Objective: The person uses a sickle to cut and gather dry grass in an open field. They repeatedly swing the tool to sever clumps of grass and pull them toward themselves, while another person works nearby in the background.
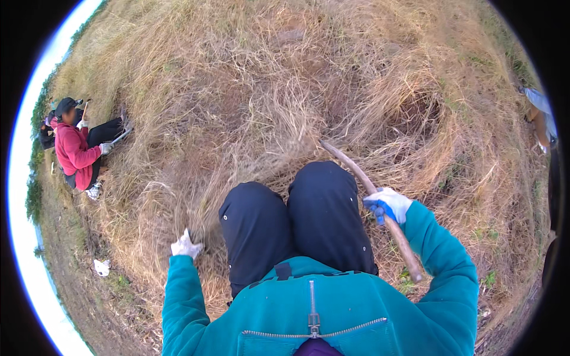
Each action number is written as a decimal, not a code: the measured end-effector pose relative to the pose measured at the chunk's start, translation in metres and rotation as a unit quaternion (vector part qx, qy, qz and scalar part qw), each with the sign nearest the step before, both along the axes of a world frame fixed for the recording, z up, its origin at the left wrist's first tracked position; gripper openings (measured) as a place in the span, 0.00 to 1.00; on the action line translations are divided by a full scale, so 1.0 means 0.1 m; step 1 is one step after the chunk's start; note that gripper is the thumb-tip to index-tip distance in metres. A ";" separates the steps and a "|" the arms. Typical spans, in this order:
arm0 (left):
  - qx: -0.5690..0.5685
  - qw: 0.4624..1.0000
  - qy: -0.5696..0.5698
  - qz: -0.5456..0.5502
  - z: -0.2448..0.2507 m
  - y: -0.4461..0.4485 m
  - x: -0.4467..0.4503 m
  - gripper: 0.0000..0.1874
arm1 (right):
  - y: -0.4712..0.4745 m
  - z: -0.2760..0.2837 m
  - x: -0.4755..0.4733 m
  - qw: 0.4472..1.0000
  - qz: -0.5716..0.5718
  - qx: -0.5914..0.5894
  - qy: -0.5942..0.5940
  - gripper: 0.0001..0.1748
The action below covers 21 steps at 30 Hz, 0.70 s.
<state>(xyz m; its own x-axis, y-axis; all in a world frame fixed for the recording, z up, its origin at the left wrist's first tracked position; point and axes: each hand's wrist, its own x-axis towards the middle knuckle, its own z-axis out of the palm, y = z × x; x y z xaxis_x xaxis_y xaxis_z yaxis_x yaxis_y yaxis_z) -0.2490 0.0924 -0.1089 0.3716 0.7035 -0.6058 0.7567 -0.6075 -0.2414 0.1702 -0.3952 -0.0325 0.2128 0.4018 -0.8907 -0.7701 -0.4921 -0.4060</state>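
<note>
My right hand (392,205), in a white glove with blue on the palm side, grips a slightly bent wooden stick (354,169). The stick slants past my right knee; its thicker butt lies near my right forearm and its far tip reaches dry grass (289,118). Whether the far tip carries a metal part cannot be made out. On the other side, my left hand (186,245), white-gloved, is down at the grass beside my left knee. Its fingers are partly hidden, and whether they hold stalks is unclear. My dark-trousered knees (291,213) are bent between both hands.
At the left, a person in a red top (75,149) sits in the grass, holding a long-handled tool (121,136). Someone else shows partly behind. Another person (541,115) is cut off at the right rim. A white object (101,267) lies on the ground at lower left.
</note>
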 end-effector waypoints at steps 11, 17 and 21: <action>-0.023 0.829 -0.342 -0.441 0.85 -0.50 3.49 0.60 | 0.05 1.00 0.16 0.996 0.065 -0.052 -0.035 0.15; -0.120 0.802 -0.173 -0.559 0.18 -1.31 4.42 0.67 | -0.21 1.22 -0.11 0.999 0.042 -0.030 -0.012 0.15; -0.144 0.818 -0.127 -0.542 -0.31 -1.56 4.53 0.70 | -0.24 1.39 -0.21 0.996 0.049 -0.073 -0.007 0.17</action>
<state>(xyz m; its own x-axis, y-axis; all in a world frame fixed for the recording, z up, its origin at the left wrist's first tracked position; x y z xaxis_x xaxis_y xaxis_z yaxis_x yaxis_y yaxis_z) 0.2035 -0.0634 -0.1400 0.8221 -0.2817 -0.4948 -0.2618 -0.9587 0.1108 0.1496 -0.4196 0.1062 0.1915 0.2872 -0.9385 -0.7107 -0.6190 -0.3344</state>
